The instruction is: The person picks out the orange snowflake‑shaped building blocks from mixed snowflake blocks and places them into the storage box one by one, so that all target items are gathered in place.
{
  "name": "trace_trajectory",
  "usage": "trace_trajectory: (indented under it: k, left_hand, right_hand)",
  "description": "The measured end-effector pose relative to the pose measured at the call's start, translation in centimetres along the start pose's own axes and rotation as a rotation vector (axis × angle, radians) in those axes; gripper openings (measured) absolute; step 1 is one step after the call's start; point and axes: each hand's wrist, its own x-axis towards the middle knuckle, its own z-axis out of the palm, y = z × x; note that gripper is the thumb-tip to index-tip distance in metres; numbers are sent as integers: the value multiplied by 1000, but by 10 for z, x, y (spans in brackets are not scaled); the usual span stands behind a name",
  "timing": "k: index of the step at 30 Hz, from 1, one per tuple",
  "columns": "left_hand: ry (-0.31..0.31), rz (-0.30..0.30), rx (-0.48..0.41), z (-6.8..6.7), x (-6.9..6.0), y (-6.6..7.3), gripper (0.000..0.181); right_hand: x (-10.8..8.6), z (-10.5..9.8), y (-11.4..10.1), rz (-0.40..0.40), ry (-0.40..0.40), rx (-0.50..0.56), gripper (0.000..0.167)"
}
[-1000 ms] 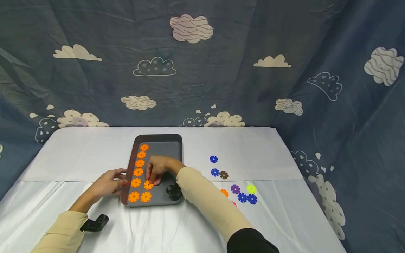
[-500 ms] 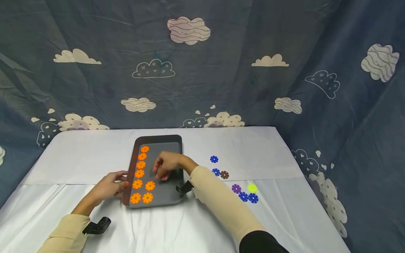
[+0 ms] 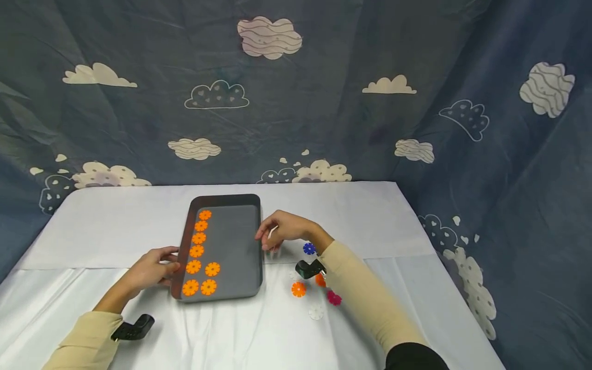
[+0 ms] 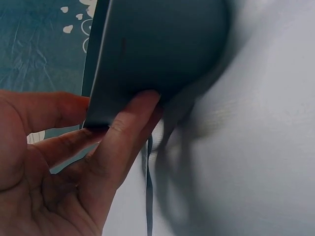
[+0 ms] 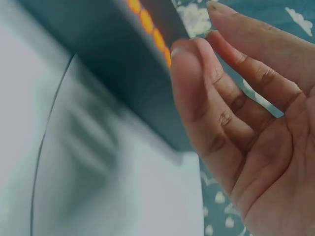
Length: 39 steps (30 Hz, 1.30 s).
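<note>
A dark grey baking tray point(image 3: 234, 241) lies on the white cloth. Orange notched plastic discs point(image 3: 196, 251) form a column along its left side, with two more beside the column's near end. My left hand point(image 3: 148, 270) grips the tray's left rim; in the left wrist view a fingertip presses the outer wall point(image 4: 162, 44). Just past the right rim hovers my right hand point(image 3: 287, 226), above the cloth. Its fingers are loosely bent, and the right wrist view shows nothing between the thumb and fingertips point(image 5: 187, 64).
Right of the tray lie loose discs: an orange one point(image 3: 298, 289), a dark pink one point(image 3: 334, 297), a clear one point(image 3: 316, 312) and a blue one point(image 3: 309, 248). My right sleeve point(image 3: 370, 293) covers part of that area. A cloud-patterned curtain point(image 3: 324, 128) hangs behind the table.
My right hand has let go of an orange disc in the second column and moved right, out over the tray's right rim. My left hand stays at the left rim.
</note>
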Motion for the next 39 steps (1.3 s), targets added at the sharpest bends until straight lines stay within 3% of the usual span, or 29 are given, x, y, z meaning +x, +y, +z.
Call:
trace_trajectory:
  k: [9,20,31,39]
  left_hand:
    - [-3,-8,12,-3,2,-4,56]
    - [8,-8,11,-2,-7,-6,54]
    - [8,3,-4,-3,-4,-7,55]
    - [-8,-15,-1,-2,2,-4,56]
  right_hand:
    - [-40,-12,32,83,27,-61,20]
    - [-86,-10,69,133,28,-59,15]
    - [-101,-7,74,201,65,-190,14]
    - [-109,-2,72,189,100,-271,23]
